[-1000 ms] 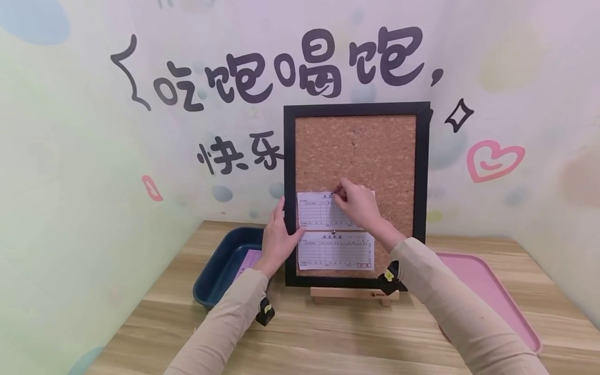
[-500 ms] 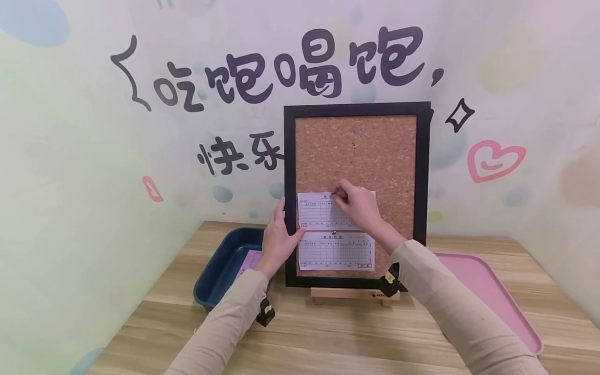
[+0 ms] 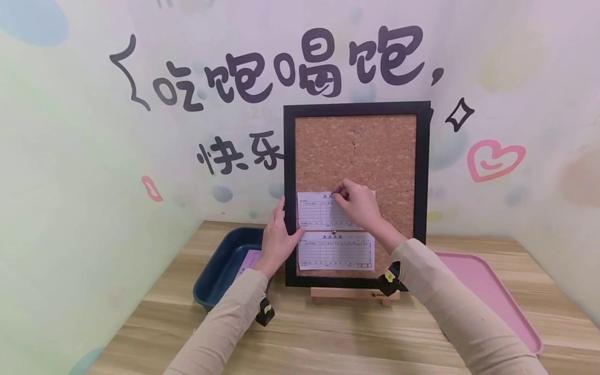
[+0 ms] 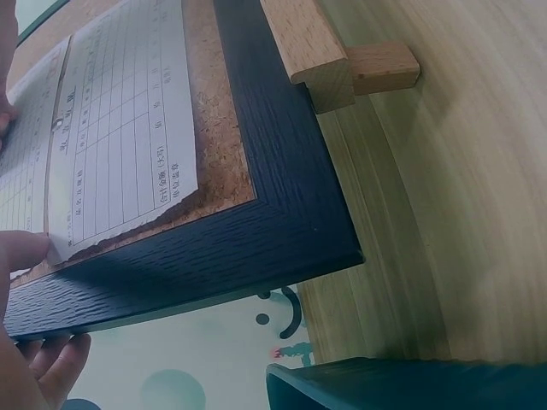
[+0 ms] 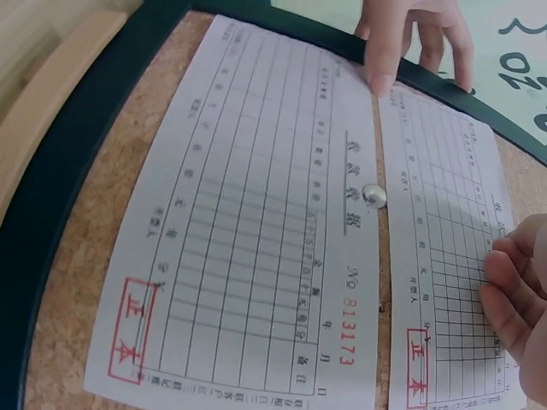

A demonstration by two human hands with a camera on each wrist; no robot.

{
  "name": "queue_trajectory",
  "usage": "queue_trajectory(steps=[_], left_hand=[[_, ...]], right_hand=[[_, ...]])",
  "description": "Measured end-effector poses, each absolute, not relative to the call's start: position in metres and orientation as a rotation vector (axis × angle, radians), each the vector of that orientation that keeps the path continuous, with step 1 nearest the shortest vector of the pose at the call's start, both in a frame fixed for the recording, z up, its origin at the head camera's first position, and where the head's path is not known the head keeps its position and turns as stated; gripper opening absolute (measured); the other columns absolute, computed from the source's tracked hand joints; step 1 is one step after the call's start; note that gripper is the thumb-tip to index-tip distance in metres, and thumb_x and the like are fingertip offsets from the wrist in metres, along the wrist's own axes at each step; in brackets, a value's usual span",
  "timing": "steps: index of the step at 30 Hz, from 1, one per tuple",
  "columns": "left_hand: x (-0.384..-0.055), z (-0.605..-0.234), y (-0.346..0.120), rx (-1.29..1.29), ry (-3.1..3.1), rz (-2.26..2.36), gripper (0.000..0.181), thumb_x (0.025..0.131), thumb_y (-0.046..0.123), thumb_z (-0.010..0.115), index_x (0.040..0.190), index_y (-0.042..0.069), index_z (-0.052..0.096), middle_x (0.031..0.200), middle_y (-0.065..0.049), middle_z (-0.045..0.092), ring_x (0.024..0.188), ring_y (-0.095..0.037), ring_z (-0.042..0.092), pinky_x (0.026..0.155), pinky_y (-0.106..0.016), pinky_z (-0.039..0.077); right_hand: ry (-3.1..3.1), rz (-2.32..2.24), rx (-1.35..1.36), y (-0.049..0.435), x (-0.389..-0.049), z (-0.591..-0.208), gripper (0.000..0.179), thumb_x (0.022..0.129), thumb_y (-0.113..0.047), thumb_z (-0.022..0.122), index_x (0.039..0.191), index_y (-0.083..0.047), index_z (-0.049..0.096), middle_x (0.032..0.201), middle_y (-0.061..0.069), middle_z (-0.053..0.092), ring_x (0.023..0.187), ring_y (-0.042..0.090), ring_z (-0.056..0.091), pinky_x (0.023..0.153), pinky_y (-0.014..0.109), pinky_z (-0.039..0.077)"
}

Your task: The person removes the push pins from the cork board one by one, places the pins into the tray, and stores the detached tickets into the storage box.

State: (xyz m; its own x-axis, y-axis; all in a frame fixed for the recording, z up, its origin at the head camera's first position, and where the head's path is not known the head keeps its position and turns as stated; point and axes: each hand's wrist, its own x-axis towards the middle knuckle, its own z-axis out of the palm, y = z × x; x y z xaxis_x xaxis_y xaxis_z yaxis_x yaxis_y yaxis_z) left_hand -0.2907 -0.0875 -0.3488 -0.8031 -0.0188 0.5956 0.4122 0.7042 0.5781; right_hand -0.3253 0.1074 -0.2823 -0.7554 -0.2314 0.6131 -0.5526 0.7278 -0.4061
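Note:
A black-framed corkboard (image 3: 356,151) stands on a small wooden easel (image 3: 356,295). My left hand (image 3: 278,237) grips its left edge, thumb in front near the gap between two receipt slips and fingers behind, as the left wrist view shows. The lower slip (image 5: 231,213) hangs from a silver pushpin (image 5: 374,196) at its top middle. Above it lies the upper slip (image 3: 311,212), flat on the cork. At that slip's top middle, my right hand (image 3: 360,203) pinches with curled fingers what looks like another pushpin, mostly hidden by the fingertips.
Left of the board a dark blue bin (image 3: 206,284) holds a pink slip (image 3: 247,261). A pink tray (image 3: 487,291) lies to the right, partly under the right sleeve. Close behind the wooden table (image 3: 300,333) is a wall (image 3: 94,156) with large lettering.

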Motion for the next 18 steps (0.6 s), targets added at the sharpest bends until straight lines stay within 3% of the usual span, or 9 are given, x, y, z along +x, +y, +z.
queue_trajectory(steps=[18], left_hand=[[-0.2902,-0.3481,-0.0867,-0.300,-2.331,-1.006,0.083,0.076,0.019,0.074,0.141,0.006,0.024,0.140,-0.015,0.037,0.122,-0.031,0.044,0.096,-0.041,0.038]], right_hand=[[-2.316,0.882,0.546,0.1045,-0.3220,-0.2910,0.008,0.085,-0.010,0.057,0.089,-0.004,0.061,0.067,0.004,0.061,0.051,0.013,0.047,0.050,0.025,0.036]])
